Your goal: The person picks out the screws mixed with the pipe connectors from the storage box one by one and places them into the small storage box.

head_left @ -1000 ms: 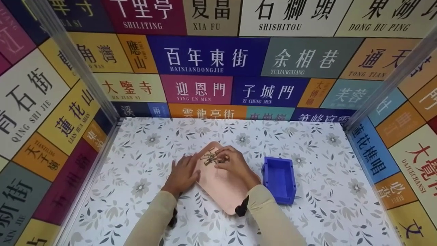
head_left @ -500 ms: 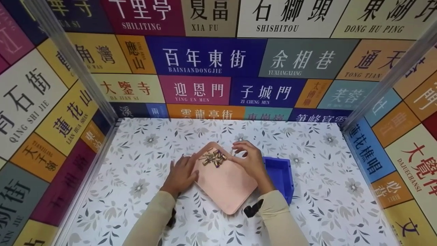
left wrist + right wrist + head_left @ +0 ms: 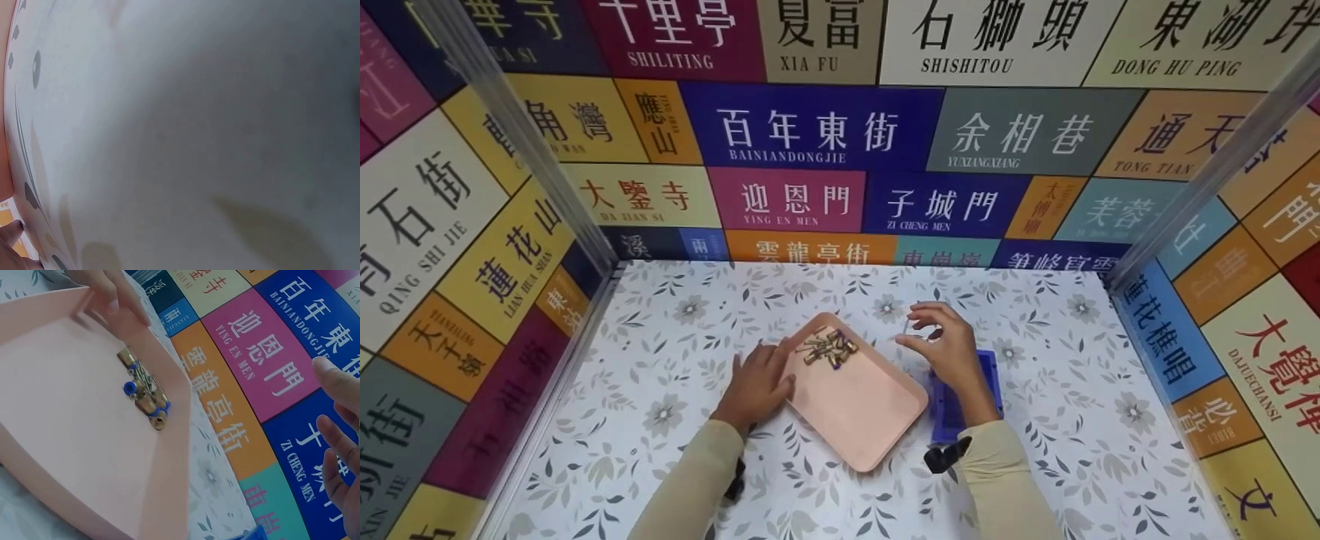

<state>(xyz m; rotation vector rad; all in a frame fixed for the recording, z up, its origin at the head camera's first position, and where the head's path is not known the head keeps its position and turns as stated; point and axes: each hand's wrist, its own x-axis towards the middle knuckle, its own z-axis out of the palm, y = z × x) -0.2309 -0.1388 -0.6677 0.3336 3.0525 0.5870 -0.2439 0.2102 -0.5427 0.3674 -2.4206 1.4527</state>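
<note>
My left hand [image 3: 756, 382] rests against the left edge of a pink tray [image 3: 859, 420], fingers extended along its wall. Brass push-in fittings with blue rings [image 3: 147, 396] lie heaped with thin silvery screws at the tray's far end; the head view shows the same pile [image 3: 829, 347]. My right hand [image 3: 949, 349] is raised past the tray's right side. A thin, pale, pin-like piece [image 3: 906, 328] spans its thumb and index fingertip in the head view. In the right wrist view this hand [image 3: 343, 433] appears at the right edge, and the piece does not stand out.
A blue bin [image 3: 990, 382] sits right of the tray, partly hidden under my right forearm. The table [image 3: 660, 465] has a leaf-and-flower cover. Behind it and at both sides rise panels [image 3: 810, 127] printed with coloured signs, with clear strips at the corners.
My right hand has lifted away from the pile and moved right with the thin piece, now over the blue bin's far side. My left hand and the tray have stayed in place.
</note>
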